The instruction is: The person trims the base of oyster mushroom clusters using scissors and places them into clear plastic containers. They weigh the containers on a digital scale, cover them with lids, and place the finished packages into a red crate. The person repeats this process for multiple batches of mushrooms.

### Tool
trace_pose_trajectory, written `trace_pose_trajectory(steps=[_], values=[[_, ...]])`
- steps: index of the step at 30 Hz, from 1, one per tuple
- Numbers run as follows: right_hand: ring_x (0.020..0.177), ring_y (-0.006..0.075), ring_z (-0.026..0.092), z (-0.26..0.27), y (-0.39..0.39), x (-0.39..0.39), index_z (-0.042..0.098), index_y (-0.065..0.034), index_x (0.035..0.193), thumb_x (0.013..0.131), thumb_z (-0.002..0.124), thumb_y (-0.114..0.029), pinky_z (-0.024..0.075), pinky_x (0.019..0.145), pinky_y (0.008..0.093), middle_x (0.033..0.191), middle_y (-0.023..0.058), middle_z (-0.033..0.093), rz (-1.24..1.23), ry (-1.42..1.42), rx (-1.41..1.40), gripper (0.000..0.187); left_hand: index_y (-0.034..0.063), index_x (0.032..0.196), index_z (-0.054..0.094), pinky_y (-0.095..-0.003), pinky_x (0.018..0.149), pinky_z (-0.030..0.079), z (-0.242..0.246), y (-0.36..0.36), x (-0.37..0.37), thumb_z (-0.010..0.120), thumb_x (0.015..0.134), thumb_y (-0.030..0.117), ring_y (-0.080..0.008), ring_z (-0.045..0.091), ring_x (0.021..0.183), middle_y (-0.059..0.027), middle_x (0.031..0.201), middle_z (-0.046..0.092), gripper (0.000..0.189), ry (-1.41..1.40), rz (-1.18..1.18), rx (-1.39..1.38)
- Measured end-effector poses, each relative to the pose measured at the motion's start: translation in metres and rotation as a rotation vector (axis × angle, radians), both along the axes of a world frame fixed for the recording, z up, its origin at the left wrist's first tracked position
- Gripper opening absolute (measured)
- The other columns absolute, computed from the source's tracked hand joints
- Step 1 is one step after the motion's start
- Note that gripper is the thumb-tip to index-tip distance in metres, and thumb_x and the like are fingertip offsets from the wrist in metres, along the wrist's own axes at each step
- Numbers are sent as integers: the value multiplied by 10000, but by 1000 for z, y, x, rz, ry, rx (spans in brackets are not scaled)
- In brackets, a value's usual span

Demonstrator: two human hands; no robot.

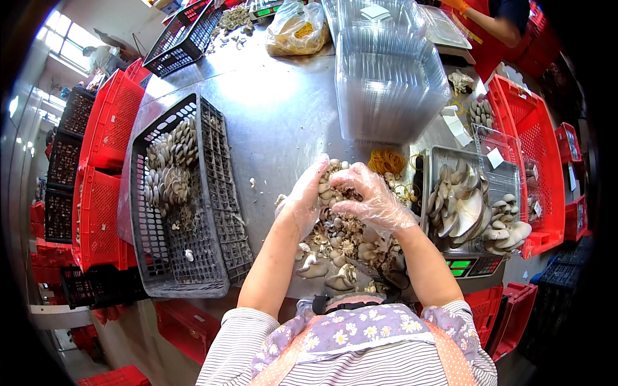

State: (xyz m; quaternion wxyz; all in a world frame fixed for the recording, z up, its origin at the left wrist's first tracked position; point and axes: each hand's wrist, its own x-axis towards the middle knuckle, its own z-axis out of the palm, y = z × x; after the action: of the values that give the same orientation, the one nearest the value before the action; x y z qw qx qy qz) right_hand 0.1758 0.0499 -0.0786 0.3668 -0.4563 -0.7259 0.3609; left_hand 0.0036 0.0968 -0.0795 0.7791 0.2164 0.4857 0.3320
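My left hand (305,195), in a transparent disposable glove, cups the left side of an oyster mushroom cluster (328,189). From the other side my right hand (371,199), gloved the same way, curls its fingers onto this cluster's base. Below both hands lies a heap of mushroom trimmings and loose oyster mushrooms (345,241) on the steel table (270,120). Right of my right arm, large oyster mushrooms (456,205) fill a transparent plastic tray (507,176) on a digital scale (475,265). A bundle of yellow rubber bands (386,161) lies just beyond my right hand.
To the left, a black plastic crate (217,251) holds mushroom clusters (171,164). Tall nested transparent trays (391,91) stand ahead, beside a bag of rubber bands (297,31). Red crates (536,159) flank the table. Across it, a co-worker's arm (487,24) shows.
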Motion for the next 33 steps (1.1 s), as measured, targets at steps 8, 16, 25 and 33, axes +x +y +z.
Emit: trace_pose_trajectory(steps=[8, 16, 25, 33], values=[[949, 330, 604, -4, 0, -5, 671, -89, 1103, 785, 787, -130, 504, 840, 412, 988, 123, 570, -42, 19, 108, 341, 111, 1160, 638, -253, 554, 517, 1, 1, 0, 519, 1026, 440, -123, 656, 756, -33, 955, 697, 375, 1, -50, 67], [891, 280, 560, -16, 1, -11, 593, -37, 975, 811, 720, -28, 480, 806, 385, 934, 105, 548, -218, 108, 195, 207, 118, 1174, 623, -248, 584, 496, 20, 0, 6, 495, 1034, 456, -88, 571, 618, 3, 878, 667, 388, 113, -85, 101], [931, 346, 602, -2, -3, -7, 587, -55, 1034, 835, 707, -77, 501, 830, 439, 1012, 142, 550, -53, -114, 91, 234, 103, 1143, 621, -292, 572, 473, -65, 8, -10, 489, 1041, 433, -112, 513, 640, 4, 782, 563, 370, 275, -167, 566], [740, 270, 579, -17, 7, -16, 555, -44, 924, 817, 621, 63, 481, 653, 385, 886, 85, 572, -212, 6, 228, 165, 108, 1119, 631, -281, 587, 512, -2, 6, 0, 507, 1030, 433, -124, 627, 718, -31, 935, 683, 360, 113, -133, 99]])
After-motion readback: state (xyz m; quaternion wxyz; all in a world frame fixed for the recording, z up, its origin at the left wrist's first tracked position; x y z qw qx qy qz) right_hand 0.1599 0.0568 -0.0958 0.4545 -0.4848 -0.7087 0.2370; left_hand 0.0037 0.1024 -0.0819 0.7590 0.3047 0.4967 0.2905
